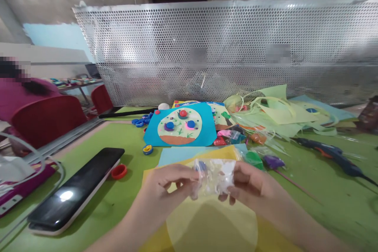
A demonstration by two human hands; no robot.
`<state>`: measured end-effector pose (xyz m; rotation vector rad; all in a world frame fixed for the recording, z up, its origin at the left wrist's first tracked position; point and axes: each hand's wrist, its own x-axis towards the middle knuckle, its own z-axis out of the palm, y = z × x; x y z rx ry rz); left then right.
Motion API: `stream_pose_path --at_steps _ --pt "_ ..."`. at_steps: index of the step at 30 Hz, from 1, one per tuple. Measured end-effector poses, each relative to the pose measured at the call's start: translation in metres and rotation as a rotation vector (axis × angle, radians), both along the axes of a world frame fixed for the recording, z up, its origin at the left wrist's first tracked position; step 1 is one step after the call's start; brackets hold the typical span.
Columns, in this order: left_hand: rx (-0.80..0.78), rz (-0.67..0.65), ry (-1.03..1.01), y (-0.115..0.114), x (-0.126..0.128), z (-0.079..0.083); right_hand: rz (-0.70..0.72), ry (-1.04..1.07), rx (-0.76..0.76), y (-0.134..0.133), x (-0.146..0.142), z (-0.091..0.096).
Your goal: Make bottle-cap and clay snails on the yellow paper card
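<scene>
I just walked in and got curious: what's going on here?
Someone holds a small clear bag between the left hand and right hand, above a yellow sheet. Its right end looks white; what's inside is unclear. Farther back lies a decorated blue card; a glue gun rests to the right.

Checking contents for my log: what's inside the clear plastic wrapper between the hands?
Something white shows inside the clear plastic wrapper, near the right hand. That hand and the left hand cover part of each end; anything there is hidden.

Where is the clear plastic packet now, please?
In the head view, the packet is below centre, held between left hand and right hand over yellow paper.
</scene>
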<state>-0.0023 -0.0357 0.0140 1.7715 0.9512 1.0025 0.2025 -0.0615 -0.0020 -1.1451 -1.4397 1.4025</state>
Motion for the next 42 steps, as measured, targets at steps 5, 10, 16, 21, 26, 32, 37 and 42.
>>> stream_pose_path --at_steps 5,10,16,21,26,32,37,42 --pt "0.154 -0.054 0.167 -0.004 -0.002 0.002 0.055 0.105 -0.115 -0.002 0.006 0.004" --pt "0.103 -0.099 0.216 -0.004 -0.001 0.0 0.067 0.194 -0.218 -0.004 0.005 0.001" --pt "0.017 -0.15 0.167 -0.003 -0.002 -0.002 0.103 0.204 -0.218 -0.005 0.004 0.0" --pt "0.11 -0.144 0.234 -0.006 -0.001 0.003 0.166 0.169 -0.135 -0.004 0.004 0.003" --pt "0.149 -0.179 0.306 -0.009 -0.001 0.007 0.197 0.131 -0.105 -0.006 0.002 0.003" --pt "0.151 -0.194 0.307 -0.008 -0.001 0.007 0.078 0.0 -0.116 -0.006 0.003 -0.001" --pt "0.207 -0.25 0.347 -0.011 -0.004 0.01 0.173 0.105 -0.023 -0.004 0.006 0.005" --pt "0.234 -0.257 0.409 -0.011 -0.005 0.01 0.034 -0.004 0.02 -0.001 0.005 0.008"
